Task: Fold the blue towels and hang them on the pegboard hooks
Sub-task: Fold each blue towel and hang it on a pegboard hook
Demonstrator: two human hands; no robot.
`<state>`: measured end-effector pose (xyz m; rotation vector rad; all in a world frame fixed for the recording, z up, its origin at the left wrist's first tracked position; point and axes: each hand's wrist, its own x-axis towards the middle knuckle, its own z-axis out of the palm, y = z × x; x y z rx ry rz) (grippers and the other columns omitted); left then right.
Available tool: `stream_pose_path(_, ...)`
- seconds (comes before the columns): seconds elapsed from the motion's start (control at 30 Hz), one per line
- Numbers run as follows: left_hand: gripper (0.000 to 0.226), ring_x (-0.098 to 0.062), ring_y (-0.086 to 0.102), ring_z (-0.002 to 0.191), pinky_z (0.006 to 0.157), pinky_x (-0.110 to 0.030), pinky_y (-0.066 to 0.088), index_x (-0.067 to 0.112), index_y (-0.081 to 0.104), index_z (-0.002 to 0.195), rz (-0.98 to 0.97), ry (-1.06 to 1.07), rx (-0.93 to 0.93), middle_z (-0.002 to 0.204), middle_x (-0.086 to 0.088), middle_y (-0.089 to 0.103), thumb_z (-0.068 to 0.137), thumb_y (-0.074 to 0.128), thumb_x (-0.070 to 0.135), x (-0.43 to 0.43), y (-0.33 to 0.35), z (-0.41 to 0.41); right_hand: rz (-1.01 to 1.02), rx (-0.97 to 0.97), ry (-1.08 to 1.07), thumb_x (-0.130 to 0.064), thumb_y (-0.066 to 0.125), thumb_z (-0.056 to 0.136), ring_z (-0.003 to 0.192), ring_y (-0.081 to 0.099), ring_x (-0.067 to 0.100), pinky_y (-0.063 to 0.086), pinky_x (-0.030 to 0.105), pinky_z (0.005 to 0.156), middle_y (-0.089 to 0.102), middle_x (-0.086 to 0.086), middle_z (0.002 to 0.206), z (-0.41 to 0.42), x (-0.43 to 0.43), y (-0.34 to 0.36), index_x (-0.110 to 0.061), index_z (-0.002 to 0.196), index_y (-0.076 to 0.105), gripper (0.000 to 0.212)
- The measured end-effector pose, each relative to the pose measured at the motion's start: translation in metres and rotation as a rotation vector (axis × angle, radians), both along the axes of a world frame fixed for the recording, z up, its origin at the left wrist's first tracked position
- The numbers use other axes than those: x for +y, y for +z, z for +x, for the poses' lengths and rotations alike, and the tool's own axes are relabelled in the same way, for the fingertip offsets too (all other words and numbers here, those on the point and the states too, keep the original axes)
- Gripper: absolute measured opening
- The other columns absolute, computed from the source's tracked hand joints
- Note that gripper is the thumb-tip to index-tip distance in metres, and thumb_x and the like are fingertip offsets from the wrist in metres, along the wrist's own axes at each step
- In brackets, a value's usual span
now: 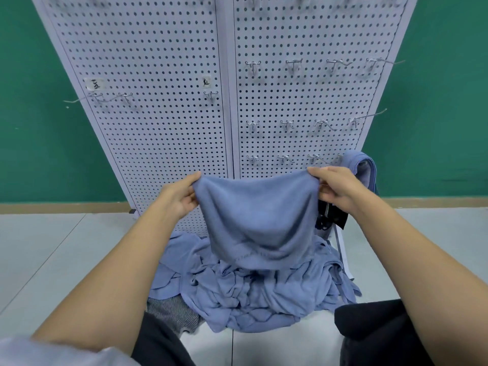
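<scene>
Towel point(258, 217) held up in front of the pegboard point(158, 114), just above the pile point(250, 291) on the floor point(52, 247). Left hand point(182, 196) and right hand point(335, 188) each pinch a top corner, fingers point(326, 196) clamped on the cloth. The top edge sags mid-span and the lower edge touches the pile.

Risks:
- Slack top edge, so a crooked fold is likely.
- The lower edge could drag another piece up.
- A light pinch could drop a corner.
- The hooks point(284, 158) are thin wire, so a bulky fold may slide off.

One hung towel point(361, 165) sits at the bottom right, crowding that end.
</scene>
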<state>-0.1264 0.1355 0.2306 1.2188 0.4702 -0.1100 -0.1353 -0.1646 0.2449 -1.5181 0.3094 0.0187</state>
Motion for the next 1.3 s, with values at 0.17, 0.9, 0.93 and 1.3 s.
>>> stream_pose_path(0.17, 0.008, -0.015, 0.065, 0.069, 0.063, -0.023, 0.056, 0.007, 0.063, 0.082, 0.006, -0.120, -0.149, 0.069, -0.004, 0.070, 0.089, 0.062, 0.004, -0.053, 0.019, -0.011, 0.041, -0.115, 0.185, -0.005, 0.061, 0.091, 0.053, 0.059, 0.006, 0.056, 0.018, 0.057, 0.060, 0.002, 0.074, -0.014, 0.043, 0.016, -0.012, 0.081, 0.055, 0.014)
stream_pose_path(0.9, 0.017, -0.005, 0.057, 0.064, 0.066, -0.021, 0.046, 0.019, 0.066, 0.088, 0.332, -0.380, -0.414, 0.068, 0.010, 0.065, 0.095, 0.052, 0.011, -0.094, 0.028, -0.027, -0.717, -0.394, 0.303, -0.026, 0.075, 0.079, 0.119, 0.041, 0.008, 0.036, 0.024, 0.099, 0.053, -0.007, 0.125, -0.019, 0.024, 0.022, -0.027, 0.125, 0.056, 0.050)
stream_pose_path(0.93, 0.019, -0.005, 0.057, 0.065, 0.068, -0.023, 0.044, 0.020, 0.065, 0.086, 0.333, -0.415, -0.421, 0.071, 0.010, 0.066, 0.096, 0.051, 0.012, -0.094, 0.029, -0.028, -0.808, -0.357, 0.368, -0.033, 0.077, 0.076, 0.123, 0.035, 0.008, 0.031, 0.027, 0.101, 0.049, -0.010, 0.126, -0.018, 0.020, 0.018, -0.029, 0.128, 0.053, 0.057)
stream_pose_path(1.3, 0.019, -0.020, 0.049, 0.080, 0.074, -0.035, 0.043, 0.019, 0.061, 0.098, 0.410, -0.342, -0.389, 0.086, -0.005, 0.058, 0.097, 0.043, 0.011, -0.086, 0.018, -0.017, -0.990, -0.326, 0.517, -0.038, 0.067, 0.086, 0.065, 0.049, 0.011, 0.037, 0.024, 0.060, 0.057, 0.000, 0.069, -0.015, 0.026, 0.028, -0.013, 0.077, 0.063, 0.027)
